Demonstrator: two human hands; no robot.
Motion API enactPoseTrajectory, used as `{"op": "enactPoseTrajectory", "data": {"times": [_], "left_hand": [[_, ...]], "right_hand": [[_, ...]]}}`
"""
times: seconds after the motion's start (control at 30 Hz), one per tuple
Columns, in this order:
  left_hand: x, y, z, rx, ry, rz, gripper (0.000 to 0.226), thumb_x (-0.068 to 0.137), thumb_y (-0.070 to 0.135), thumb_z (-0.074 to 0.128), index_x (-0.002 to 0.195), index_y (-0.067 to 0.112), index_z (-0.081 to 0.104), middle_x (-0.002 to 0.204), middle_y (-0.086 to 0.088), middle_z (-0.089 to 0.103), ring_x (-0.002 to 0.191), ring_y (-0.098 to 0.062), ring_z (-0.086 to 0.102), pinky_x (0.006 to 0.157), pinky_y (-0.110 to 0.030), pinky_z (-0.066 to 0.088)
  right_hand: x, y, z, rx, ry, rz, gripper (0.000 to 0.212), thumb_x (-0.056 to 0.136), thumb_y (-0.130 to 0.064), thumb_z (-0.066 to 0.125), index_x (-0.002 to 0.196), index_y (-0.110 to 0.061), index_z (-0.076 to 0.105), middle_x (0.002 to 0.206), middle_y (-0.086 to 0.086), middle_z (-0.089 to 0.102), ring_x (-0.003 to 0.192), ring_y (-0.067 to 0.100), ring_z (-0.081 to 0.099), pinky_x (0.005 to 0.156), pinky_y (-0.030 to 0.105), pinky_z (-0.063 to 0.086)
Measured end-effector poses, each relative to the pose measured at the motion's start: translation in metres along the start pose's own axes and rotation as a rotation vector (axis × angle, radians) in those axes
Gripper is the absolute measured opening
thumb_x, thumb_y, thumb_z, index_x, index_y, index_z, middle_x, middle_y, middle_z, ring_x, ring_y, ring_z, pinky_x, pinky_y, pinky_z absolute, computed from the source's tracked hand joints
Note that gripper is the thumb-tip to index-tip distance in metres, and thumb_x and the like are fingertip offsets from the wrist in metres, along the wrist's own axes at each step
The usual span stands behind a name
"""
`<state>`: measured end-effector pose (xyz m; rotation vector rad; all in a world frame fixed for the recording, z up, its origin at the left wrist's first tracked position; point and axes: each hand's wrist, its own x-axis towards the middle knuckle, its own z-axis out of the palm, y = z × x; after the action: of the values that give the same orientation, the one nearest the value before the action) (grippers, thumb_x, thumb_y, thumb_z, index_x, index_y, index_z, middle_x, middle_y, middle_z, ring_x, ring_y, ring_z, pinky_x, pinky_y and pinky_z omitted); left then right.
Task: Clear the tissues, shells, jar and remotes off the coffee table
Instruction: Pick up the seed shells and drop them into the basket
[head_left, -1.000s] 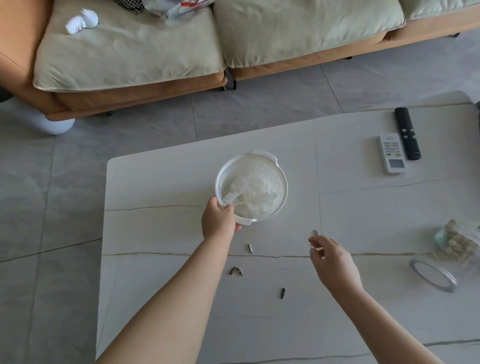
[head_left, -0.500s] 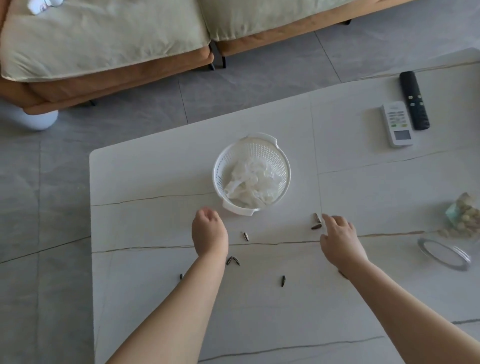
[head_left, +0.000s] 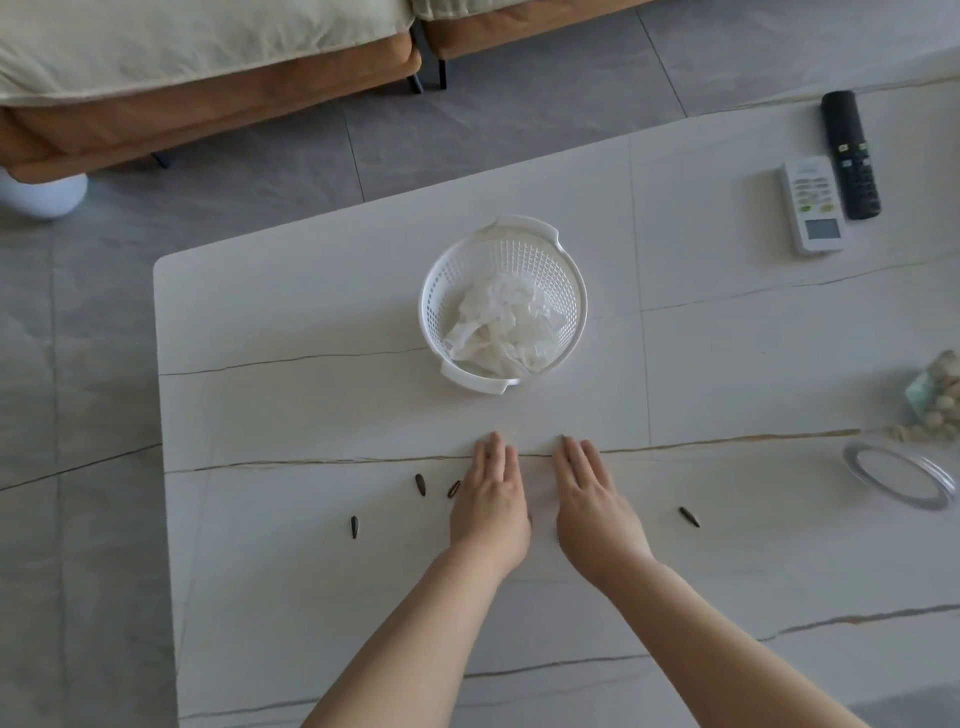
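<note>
Both hands lying flat on the coffee table (head_left: 291, 415), side by side: left hand (head_left: 491, 501) and right hand (head_left: 589, 501), fingers straight, holding nothing. Shells (head_left: 420, 484) sitting scattered just left of the left hand, one right of the right hand. Tissues (head_left: 501, 325) lying in the white basket (head_left: 571, 280) ahead. Remotes (head_left: 813, 205) far right, jar (head_left: 935, 405) at right edge

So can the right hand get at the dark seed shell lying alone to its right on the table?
Probably yes. The right hand lies flat and holds nothing, and only bare pale stone table shows between it and the dark seed shell.
</note>
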<state>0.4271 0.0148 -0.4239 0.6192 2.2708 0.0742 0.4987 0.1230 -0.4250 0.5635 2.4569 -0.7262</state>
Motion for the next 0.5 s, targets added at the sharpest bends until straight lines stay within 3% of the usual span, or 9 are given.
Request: {"op": "enactPoseTrajectory", "data": {"times": [0.13,0.2,0.37,0.5], "left_hand": [[-0.010,-0.001,0.002,-0.058,-0.050,0.092,0.069,0.095,0.010,0.042,0.154,0.010,0.006,0.163,-0.002,-0.004,0.151,-0.017,0.001,0.120,-0.028,0.013],[-0.016,-0.007,0.000,-0.121,0.001,0.097,0.066,0.094,0.008,0.040,0.153,0.014,0.013,0.163,-0.001,0.006,0.149,-0.016,0.010,0.118,-0.027,0.017],[-0.031,-0.048,-0.008,-0.115,0.218,-0.091,0.061,0.094,0.012,0.041,0.151,0.012,0.020,0.160,-0.007,0.016,0.148,-0.022,0.014,0.117,-0.031,0.021],[-0.043,-0.077,-0.004,-0.055,0.169,-0.376,0.066,0.094,0.017,0.042,0.152,0.008,0.010,0.161,-0.015,0.002,0.148,-0.033,0.006,0.119,-0.038,0.016]], "right_hand": [[-0.012,0.002,0.004,-0.022,-0.032,-0.158,0.074,0.090,0.000,0.036,0.151,-0.023,0.001,0.161,-0.005,-0.001,0.148,0.011,-0.005,0.118,0.023,0.004],[-0.018,0.011,0.000,-0.035,-0.014,-0.153,0.071,0.091,-0.001,0.032,0.151,-0.023,0.002,0.161,-0.006,0.000,0.148,0.009,-0.003,0.117,0.023,0.004],[-0.041,0.045,-0.013,-0.006,0.104,0.162,0.069,0.090,-0.008,0.032,0.151,-0.020,0.002,0.161,-0.004,0.001,0.148,0.012,-0.003,0.118,0.032,0.017],[-0.057,0.062,-0.009,-0.013,0.091,0.364,0.069,0.092,-0.011,0.032,0.151,-0.014,-0.003,0.161,0.002,-0.004,0.149,0.018,-0.005,0.120,0.033,0.012]]}}
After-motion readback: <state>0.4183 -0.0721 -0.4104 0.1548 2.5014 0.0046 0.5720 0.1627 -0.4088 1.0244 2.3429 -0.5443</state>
